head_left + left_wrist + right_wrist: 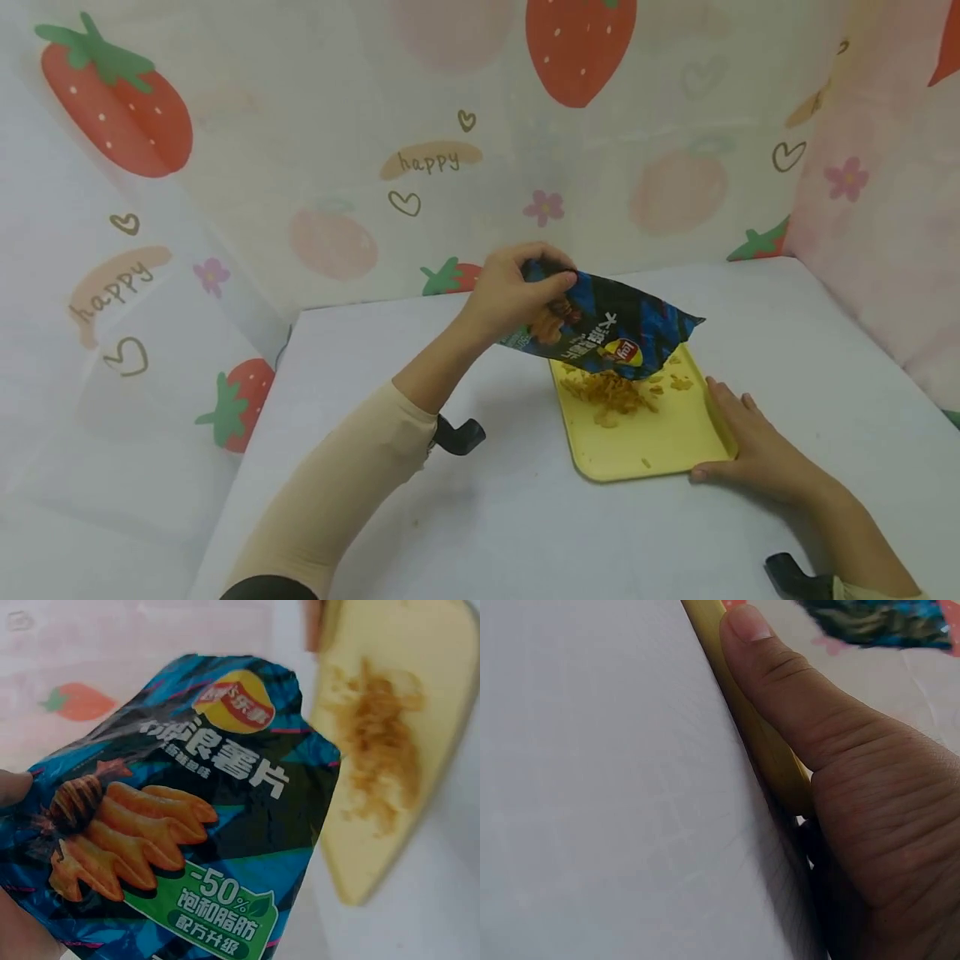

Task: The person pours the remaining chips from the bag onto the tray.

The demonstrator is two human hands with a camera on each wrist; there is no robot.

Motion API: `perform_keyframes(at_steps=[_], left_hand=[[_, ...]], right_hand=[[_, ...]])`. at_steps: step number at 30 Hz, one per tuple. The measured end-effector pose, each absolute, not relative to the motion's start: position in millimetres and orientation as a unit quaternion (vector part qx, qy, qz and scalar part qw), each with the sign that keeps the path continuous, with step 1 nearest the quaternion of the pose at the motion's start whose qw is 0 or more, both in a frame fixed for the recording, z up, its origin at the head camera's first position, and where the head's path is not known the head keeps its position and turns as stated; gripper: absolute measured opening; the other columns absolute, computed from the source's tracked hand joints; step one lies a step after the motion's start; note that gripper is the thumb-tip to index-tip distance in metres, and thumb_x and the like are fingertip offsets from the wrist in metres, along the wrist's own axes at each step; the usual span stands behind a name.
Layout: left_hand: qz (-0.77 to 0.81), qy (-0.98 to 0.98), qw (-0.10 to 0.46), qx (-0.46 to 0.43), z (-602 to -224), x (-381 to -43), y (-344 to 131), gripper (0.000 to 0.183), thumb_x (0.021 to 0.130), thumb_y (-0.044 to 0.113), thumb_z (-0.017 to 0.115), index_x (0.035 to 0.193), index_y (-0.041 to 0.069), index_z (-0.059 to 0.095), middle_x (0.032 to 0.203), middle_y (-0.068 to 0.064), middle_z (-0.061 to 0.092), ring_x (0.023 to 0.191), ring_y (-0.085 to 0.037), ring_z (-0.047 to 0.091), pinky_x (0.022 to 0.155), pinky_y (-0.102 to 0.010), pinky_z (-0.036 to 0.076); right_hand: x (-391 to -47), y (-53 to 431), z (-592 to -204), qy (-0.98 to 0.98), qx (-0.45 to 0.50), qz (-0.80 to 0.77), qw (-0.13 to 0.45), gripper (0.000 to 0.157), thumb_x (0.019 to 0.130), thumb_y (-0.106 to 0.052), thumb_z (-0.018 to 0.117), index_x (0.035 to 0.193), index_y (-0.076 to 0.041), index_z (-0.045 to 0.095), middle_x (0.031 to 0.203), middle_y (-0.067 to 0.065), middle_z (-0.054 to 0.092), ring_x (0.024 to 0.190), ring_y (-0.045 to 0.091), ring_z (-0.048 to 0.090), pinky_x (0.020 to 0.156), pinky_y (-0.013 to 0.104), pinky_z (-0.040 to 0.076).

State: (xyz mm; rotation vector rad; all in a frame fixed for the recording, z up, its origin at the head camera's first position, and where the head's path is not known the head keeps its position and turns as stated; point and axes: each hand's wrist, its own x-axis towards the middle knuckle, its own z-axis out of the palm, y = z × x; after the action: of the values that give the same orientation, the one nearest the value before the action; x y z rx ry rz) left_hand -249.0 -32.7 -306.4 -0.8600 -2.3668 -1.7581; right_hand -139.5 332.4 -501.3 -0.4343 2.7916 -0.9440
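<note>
My left hand [517,287] grips a blue and black potato chip bag [633,312] by one end, thumb on the near side. The bag is tilted above the tray, its other end pointing right and down. Its printed front, with wavy chips pictured, fills much of the left wrist view. Beneath it, a pile of broken potato chips [611,396] lies on a yellow tray [645,454]. My right hand [765,450] rests at the tray's near right corner, fingers along the right side and thumb [780,675] against the near edge.
The tray stands on a white table [465,533]. Behind and beside the table hang curtains [487,208] printed with strawberries and hearts. A dark curved wrist mount [459,436] sticks out from the left sleeve, and another mount [795,575] from the right wrist.
</note>
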Motion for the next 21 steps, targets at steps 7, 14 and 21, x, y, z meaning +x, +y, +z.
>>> perform_keyframes(at_steps=[7, 14, 21], left_hand=[[-0.596, -0.749, 0.074, -0.28, -306.8, -253.5, -39.6, 0.011, 0.094, 0.016, 0.076, 0.103, 0.009, 0.077, 0.099, -0.004, 0.072, 0.082, -0.019, 0.06, 0.065, -0.03, 0.048], [-0.553, -0.781, 0.046, -0.288, -307.5, -251.5, -37.3, 0.009, 0.095, 0.021, 0.076, 0.102, 0.016, 0.079, 0.102, 0.002, 0.074, 0.085, -0.015, 0.066, 0.069, -0.03, 0.054], [-0.532, -0.791, 0.058, -0.298, -309.3, -254.5, -34.8, 0.01, 0.095, 0.023, 0.076, 0.103, 0.017, 0.078, 0.103, 0.003, 0.074, 0.087, -0.011, 0.066, 0.073, -0.029, 0.055]], right_hand=[[-140.4, 332.3, -502.9, 0.933, -0.149, -0.317, 0.08, 0.133, 0.076, -0.056, 0.085, 0.165, -0.014, -0.004, 0.17, 0.024, 0.003, 0.148, 0.062, -0.006, 0.113, 0.078, 0.004], [-139.7, 333.0, -503.5, 0.933, -0.144, -0.32, 0.085, 0.133, 0.076, -0.055, 0.086, 0.165, -0.016, -0.004, 0.169, 0.025, 0.004, 0.147, 0.063, -0.007, 0.111, 0.081, 0.006], [-136.7, 331.1, -505.0, 0.933, -0.146, -0.321, 0.078, 0.133, 0.076, -0.052, 0.087, 0.165, -0.015, -0.004, 0.169, 0.026, 0.005, 0.147, 0.063, -0.006, 0.111, 0.08, 0.006]])
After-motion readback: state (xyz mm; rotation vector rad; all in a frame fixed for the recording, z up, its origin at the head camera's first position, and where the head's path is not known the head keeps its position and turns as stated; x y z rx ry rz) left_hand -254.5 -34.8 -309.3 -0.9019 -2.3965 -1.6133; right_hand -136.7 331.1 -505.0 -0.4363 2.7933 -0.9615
